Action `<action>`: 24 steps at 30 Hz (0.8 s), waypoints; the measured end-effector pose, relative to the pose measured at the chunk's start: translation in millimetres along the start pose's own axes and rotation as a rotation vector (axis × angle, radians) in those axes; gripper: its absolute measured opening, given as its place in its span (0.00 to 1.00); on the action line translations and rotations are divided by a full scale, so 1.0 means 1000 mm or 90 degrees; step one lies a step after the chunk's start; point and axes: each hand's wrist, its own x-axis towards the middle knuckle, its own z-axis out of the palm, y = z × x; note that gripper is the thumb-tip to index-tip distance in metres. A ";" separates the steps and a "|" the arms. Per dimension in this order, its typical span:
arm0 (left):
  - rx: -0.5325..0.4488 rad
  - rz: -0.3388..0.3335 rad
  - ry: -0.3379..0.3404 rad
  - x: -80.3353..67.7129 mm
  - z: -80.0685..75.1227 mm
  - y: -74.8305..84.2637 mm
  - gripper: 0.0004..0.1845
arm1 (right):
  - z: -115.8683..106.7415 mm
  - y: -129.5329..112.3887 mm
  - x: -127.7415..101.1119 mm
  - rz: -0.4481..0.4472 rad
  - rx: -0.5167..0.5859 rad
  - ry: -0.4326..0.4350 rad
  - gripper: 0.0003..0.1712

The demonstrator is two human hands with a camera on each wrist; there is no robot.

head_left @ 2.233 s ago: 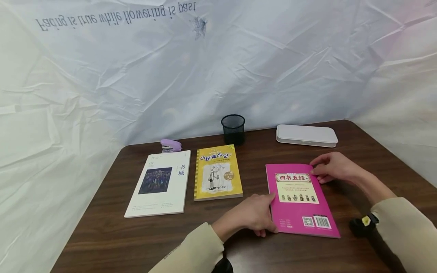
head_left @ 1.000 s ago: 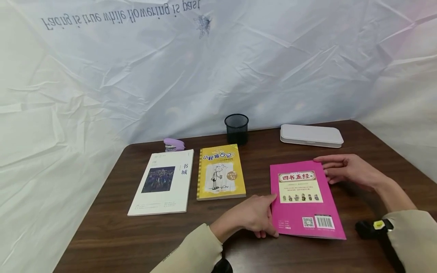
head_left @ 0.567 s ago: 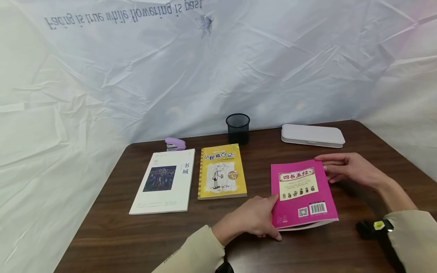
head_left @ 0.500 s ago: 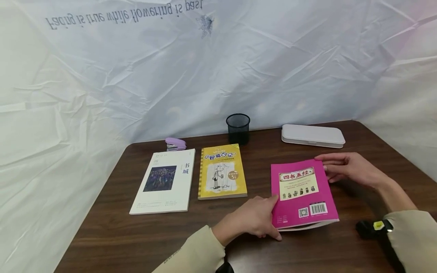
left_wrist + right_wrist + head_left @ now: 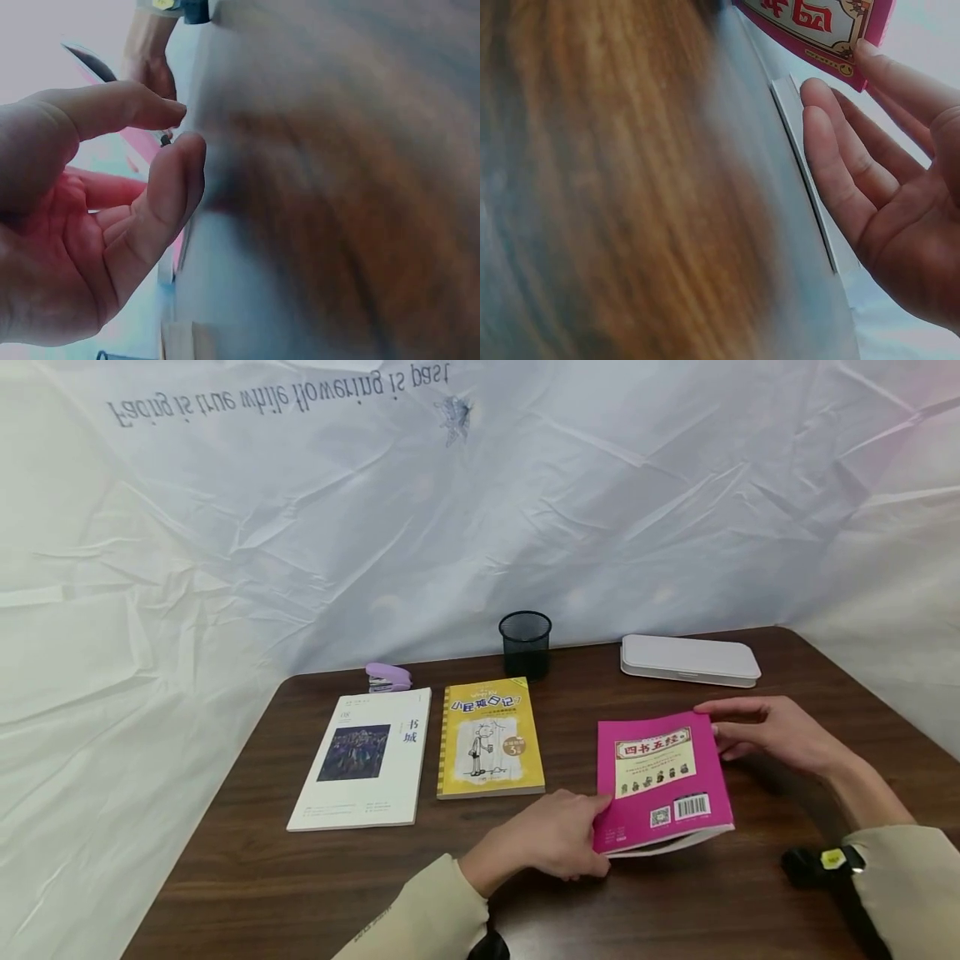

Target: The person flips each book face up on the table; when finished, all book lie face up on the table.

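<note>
The pink book (image 5: pixel 660 781) lies on the right part of the dark wooden table (image 5: pixel 300 893), back cover up, with its barcode toward the person and its title band toward the far edge. Its long axis runs from the near edge toward the backdrop, leaning slightly to the left at the far end. The near end is raised off the table, so pale page edges show beneath the cover, while the far end stays low.

The left hand (image 5: pixel 551 843) holds the book at its near left corner, thumb on the cover's edge and fingers curled beneath. In the left wrist view the thumb and fingers (image 5: pixel 169 191) are bent toward one another with a narrow gap, pink showing past them. The right hand (image 5: pixel 772 735) lies at the far right corner, fingers nearly straight and together, their tips touching the book's edge; the right wrist view shows the fingertips (image 5: pixel 870 56) against the cover.

A second ago the book lay flat; half a second ago its near end had begun to rise, and now it stands higher, the cover looking shorter. Both hands have kept their places at the corners.

To the left lie a yellow book (image 5: pixel 489 739) and a white magazine (image 5: pixel 363 760), untouched.
</note>
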 end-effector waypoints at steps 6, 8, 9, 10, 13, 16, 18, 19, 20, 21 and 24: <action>-0.104 0.001 -0.021 -0.009 -0.016 -0.006 0.38 | -0.002 -0.003 0.000 -0.009 -0.013 0.010 0.29; -0.140 -0.003 -0.014 -0.012 -0.023 -0.008 0.35 | -0.003 -0.003 0.000 -0.014 -0.013 0.014 0.28; -0.154 -0.003 -0.007 -0.013 -0.027 -0.009 0.33 | -0.003 -0.003 0.000 -0.018 -0.010 0.016 0.28; -0.169 -0.003 0.000 -0.014 -0.030 -0.009 0.32 | -0.003 -0.003 0.000 -0.020 -0.006 0.020 0.28; -0.193 0.000 0.021 -0.018 -0.039 -0.011 0.28 | -0.003 -0.003 -0.001 -0.025 0.005 0.031 0.27; -0.207 0.007 0.038 -0.021 -0.045 -0.012 0.25 | -0.004 -0.003 -0.001 -0.025 0.007 0.042 0.26; -0.212 0.009 0.048 -0.022 -0.048 -0.013 0.23 | -0.004 -0.003 -0.001 -0.021 0.005 0.049 0.26; -0.213 0.010 0.053 -0.023 -0.050 -0.013 0.22 | -0.004 -0.003 -0.001 -0.020 0.004 0.052 0.26; -0.214 0.009 0.058 -0.023 -0.051 -0.014 0.22 | -0.004 -0.004 -0.001 -0.019 0.002 0.054 0.26; -0.214 0.006 0.063 -0.024 -0.052 -0.014 0.21 | -0.003 -0.004 -0.001 -0.017 0.002 0.057 0.27; -0.215 -0.002 0.078 -0.026 -0.055 -0.015 0.19 | -0.003 -0.007 -0.001 -0.015 0.002 0.065 0.26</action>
